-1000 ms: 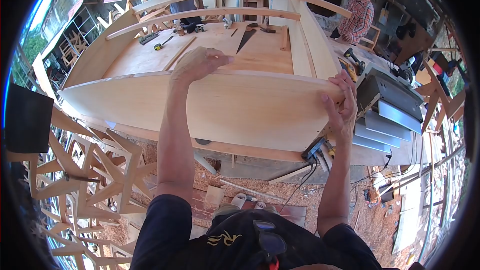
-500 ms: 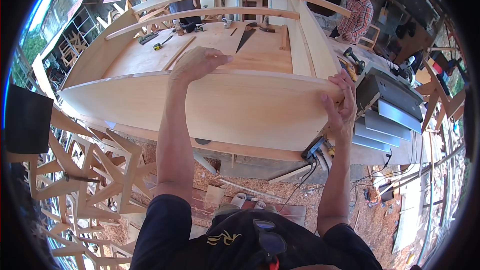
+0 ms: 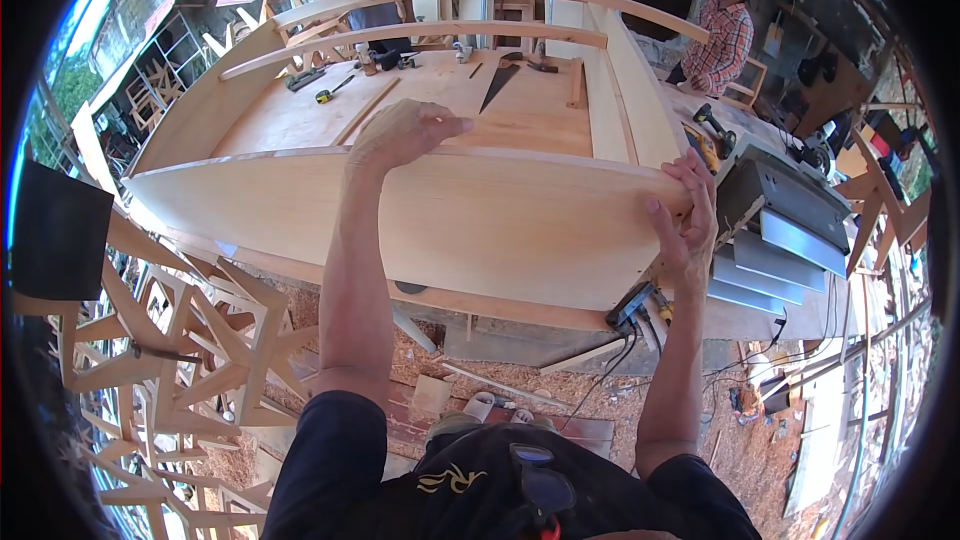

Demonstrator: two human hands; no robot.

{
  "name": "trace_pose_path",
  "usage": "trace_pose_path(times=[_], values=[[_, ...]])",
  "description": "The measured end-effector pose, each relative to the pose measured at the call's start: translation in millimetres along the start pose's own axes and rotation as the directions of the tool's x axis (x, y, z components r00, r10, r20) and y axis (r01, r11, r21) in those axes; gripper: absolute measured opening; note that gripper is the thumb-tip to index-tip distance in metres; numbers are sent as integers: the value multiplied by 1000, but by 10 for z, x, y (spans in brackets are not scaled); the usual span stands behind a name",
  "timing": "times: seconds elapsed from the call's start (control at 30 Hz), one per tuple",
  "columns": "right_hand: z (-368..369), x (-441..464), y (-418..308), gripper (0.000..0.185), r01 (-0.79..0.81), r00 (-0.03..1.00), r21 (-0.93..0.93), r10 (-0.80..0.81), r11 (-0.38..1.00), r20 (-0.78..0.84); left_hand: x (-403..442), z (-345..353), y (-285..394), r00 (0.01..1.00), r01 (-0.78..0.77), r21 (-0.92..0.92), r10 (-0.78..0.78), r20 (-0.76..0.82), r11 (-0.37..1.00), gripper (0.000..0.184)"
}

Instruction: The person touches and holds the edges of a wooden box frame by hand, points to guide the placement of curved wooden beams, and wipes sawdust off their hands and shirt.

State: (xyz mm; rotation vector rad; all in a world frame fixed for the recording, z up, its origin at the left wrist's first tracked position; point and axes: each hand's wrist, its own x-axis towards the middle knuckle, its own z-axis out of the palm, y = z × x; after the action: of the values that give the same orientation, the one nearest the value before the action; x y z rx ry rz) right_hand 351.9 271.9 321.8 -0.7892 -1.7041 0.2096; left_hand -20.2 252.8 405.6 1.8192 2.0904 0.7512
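Our view has shifted slightly, but our left hand and right hand keep their places, so the hold seems steady. The wooden panel makes the near side of the frame. Right fingers clamp its right corner; left fingers curl above its top edge, and we cannot tell if they close.

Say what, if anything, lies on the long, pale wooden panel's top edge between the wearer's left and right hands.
Between left hand and right hand, the wooden panel has a bare top edge (head view).
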Motion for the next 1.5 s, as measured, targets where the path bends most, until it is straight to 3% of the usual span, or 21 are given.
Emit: trace_pose_path(times=[0.97, 1.07, 1.13, 1.23, 1.3, 1.37, 1.4, 1.43, 1.47, 1.5], values=[[19, -22, 3, 40, 8, 1000, 30, -8, 1000, 16, -58, 5, 41, 999, -7, -33, 6, -32, 999, 63], [-35, 13, 13, 40, 19, 1000, 18, -19, 1000, 3, -38, -36, 96, 999, 38, -8, -38, 38, 999, 50], [-10, -11, 13, 40, 16, 1000, 34, -16, 999, 7, -59, 46, -39, 969, -172, -61, 158, -192, 983, 42], [-47, 30, 16, 41, 19, 1000, 45, -20, 999, 13, -490, 261, 150, 787, -447, -143, 313, -531, 883, 43], [-109, 47, -44, 43, 14, 999, 38, -15, 999, 41, -929, 528, 133, 634, -639, -36, 499, -591, 769, 46], [-170, 68, -278, 47, 132, 991, -52, -130, 990, 30, -1388, 998, 77, 723, -690, -464, 500, -477, 555, 49], [-196, 77, -409, 50, 189, 982, -103, -188, 976, 26, -1531, 1291, 64, 791, -595, -636, 496, -357, 491, 58], [-180, 58, -540, 54, 231, 973, -47, -230, 972, 25, -1677, 1652, 128, 884, -325, -897, 434, -174, 301, 66], [-116, 32, -692, 61, 273, 962, 13, -273, 962, 20, -1810, 1941, 250, 906, 8, -998, 421, 36, 68, 74], [-20, 9, -805, 69, 321, 947, 76, -322, 944, 11, -1916, 2099, 393, 876, 306, -945, 422, 234, -112, 79]])
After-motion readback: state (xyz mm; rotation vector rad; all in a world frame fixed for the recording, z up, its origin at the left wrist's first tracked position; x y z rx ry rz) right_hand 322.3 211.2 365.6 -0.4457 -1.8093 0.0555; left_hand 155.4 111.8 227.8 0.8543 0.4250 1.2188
